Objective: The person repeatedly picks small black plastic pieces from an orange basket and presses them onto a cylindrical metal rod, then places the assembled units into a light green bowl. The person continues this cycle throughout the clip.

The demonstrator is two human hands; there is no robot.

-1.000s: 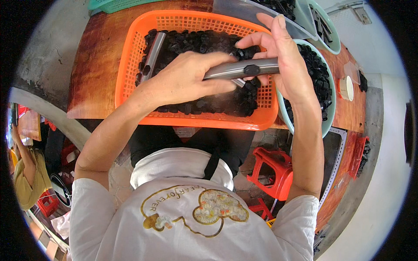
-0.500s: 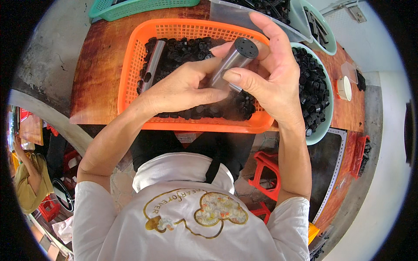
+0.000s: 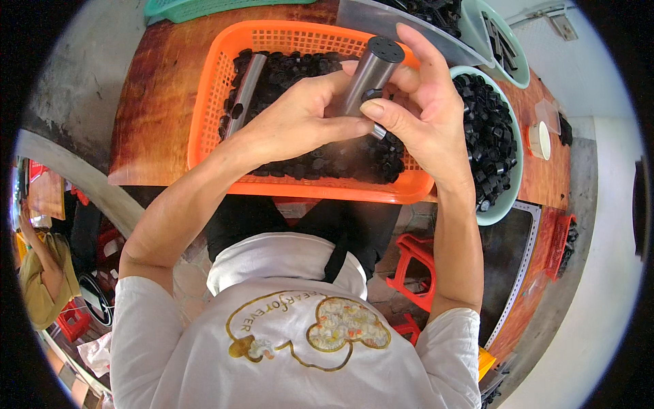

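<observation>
My left hand (image 3: pixel 293 119) is closed around the lower part of a grey metal tube (image 3: pixel 362 82) above an orange basket (image 3: pixel 310 189). The tube tilts, its upper end closed by a round black cap (image 3: pixel 385 49) with small holes. My right hand (image 3: pixel 436 129) grips it from the other side, thumb in front beside a dark spot on the tube's wall, other fingers partly hidden behind, index finger raised. Just below that thumb shows a small shiny metal end (image 3: pixel 379 131). Inside the basket, a second metal tube (image 3: pixel 246 88) lies on many small black plastic parts (image 3: pixel 300 167).
A pale green tub (image 3: pixel 516 153) of black caps stands right of the basket. Behind are a clear bin (image 3: pixel 402 26) of black parts and another tub (image 3: pixel 521 76) with dark strips. A paper cup (image 3: pixel 539 140) is on the wooden table (image 3: pixel 146 129). Another person (image 3: pixel 48 273) sits far left.
Both hands and the tube have shifted slightly up and to the right. The dark spot on the tube's wall shows more plainly above my right thumb.
</observation>
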